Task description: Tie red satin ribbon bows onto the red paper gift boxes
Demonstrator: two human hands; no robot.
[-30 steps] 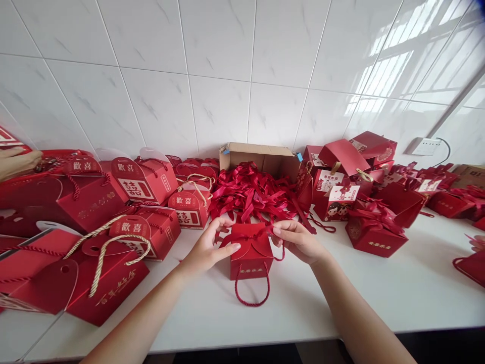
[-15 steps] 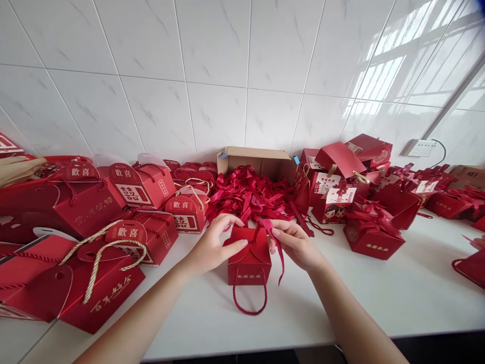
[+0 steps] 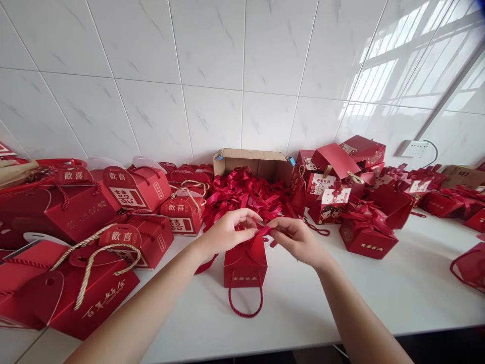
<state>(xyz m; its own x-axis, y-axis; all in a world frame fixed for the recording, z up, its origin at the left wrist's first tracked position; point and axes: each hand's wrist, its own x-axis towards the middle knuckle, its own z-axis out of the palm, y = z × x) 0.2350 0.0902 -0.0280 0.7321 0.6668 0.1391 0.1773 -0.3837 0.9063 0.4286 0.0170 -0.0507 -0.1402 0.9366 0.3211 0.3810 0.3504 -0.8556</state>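
Note:
A small red gift box (image 3: 245,264) with a red cord handle stands on the white counter (image 3: 341,298) in front of me. Both hands meet just above its closed top flaps. My left hand (image 3: 227,233) pinches a red ribbon (image 3: 264,231) between thumb and fingers, and one ribbon end trails down to the left of the box. My right hand (image 3: 294,240) is closed on the same ribbon from the right side.
A heap of loose red ribbons (image 3: 248,194) lies before an open cardboard box (image 3: 252,161) at the wall. Larger red boxes with gold cords (image 3: 91,275) crowd the left. More red boxes (image 3: 367,237) stand at the right, and a wall socket (image 3: 411,148) too.
My hands rose from the box's sides and came together over its top. The ribbon that hung by my right hand now runs across the top, one end dropping at the left.

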